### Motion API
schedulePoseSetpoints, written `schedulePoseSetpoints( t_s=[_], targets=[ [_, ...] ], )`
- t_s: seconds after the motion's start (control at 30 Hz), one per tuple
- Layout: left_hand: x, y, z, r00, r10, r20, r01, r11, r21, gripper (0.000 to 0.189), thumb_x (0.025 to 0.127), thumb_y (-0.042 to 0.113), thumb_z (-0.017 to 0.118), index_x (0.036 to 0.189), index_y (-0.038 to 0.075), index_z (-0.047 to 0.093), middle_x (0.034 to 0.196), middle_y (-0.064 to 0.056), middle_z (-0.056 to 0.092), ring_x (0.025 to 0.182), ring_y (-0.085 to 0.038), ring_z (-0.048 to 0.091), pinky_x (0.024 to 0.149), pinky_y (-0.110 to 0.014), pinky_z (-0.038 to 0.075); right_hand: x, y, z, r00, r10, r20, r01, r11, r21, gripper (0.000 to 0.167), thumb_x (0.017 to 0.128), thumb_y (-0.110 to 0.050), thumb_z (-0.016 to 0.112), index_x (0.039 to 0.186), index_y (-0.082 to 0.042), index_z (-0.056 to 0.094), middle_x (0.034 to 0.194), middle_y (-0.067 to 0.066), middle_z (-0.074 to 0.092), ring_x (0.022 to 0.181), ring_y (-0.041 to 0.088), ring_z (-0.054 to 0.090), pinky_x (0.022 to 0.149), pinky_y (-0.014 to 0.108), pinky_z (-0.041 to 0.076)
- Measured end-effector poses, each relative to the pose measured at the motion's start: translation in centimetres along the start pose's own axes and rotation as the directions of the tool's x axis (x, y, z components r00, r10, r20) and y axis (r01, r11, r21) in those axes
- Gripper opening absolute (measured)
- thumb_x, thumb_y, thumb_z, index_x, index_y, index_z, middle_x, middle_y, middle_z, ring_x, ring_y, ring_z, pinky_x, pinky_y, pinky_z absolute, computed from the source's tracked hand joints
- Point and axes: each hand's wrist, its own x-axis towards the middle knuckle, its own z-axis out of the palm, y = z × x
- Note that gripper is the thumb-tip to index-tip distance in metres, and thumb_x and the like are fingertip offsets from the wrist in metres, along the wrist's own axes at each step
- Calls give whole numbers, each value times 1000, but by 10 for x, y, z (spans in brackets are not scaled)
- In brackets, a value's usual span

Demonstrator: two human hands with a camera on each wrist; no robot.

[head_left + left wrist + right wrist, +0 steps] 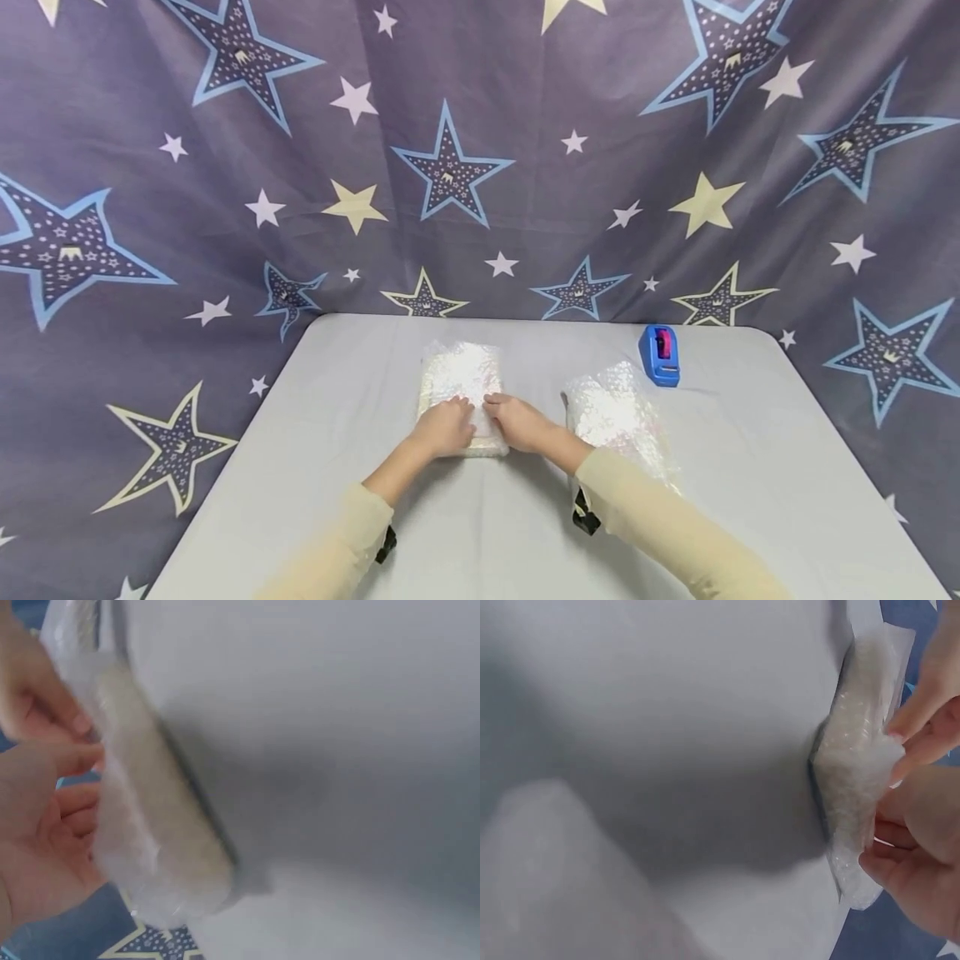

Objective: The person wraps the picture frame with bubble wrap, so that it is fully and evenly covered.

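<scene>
A flat package in clear bubble wrap point(459, 371) lies on the table, left of its middle. My left hand point(446, 427) is over its near left part, with the fingers curled in and pinching the wrap. From the other side my right hand point(519, 422) pinches the wrap close to the left fingertips. Both wrist views show the package edge-on, its bubble wrap point(161, 810) loose and bulging at the side. In the right wrist view a fold of the wrap point(859, 761) reaches up to the fingers. What lies inside the wrap is hard to make out.
A second bubble-wrapped bundle point(617, 415) lies to the right, partly behind my right forearm. Beyond it stands a blue tape dispenser point(660, 357) with a pink core. The pale table point(345, 400) backs onto a star-patterned curtain point(517, 217).
</scene>
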Motion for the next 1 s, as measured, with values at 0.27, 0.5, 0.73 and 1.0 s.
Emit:
schedulePoseSetpoints(
  t_s=[0.27, 0.5, 0.73, 1.0],
  targets=[
    [17, -7, -14, 999, 9, 36, -10, 1000, 19, 41, 96, 18, 55, 130, -5, 55, 138, -21, 55, 133, -37, 49, 109, -47, 45, -1, 4, -3, 999, -31, -5, 32, 999, 33, 27, 89, 2, 58, 114, 9, 63, 124, 25, 64, 118, 37, 61, 104, 41, 50],
    [18, -16, -6, 988, 1, 154, -9, 999, 49, 48, 100, 20, 47, 140, -7, 42, 149, -21, 42, 142, -35, 37, 119, -47, 32, 0, 4, -5, 999, -32, -3, 32, 999, 38, 24, 87, 2, 61, 110, 7, 65, 122, 24, 65, 117, 36, 62, 103, 41, 50],
    [15, -21, 0, 979, 18, 205, -2, 997, -81, 51, 103, 22, 38, 145, -6, 32, 155, -20, 30, 148, -34, 25, 123, -48, 21, 0, 6, -7, 999, -1, 39, -1, 998, 70, 13, 85, 2, 61, 96, 3, 68, 122, 21, 66, 113, 34, 65, 100, 41, 53],
    [20, -37, -10, 997, -39, -71, 22, 974, -226, 41, 97, 21, 50, 131, -3, 55, 135, -23, 57, 128, -39, 52, 112, -49, 41, 12, 9, -19, 993, 118, 21, -120, 966, 231, 26, 91, -7, 60, 114, 2, 67, 122, 17, 68, 117, 33, 63, 105, 42, 49]
  ],
)
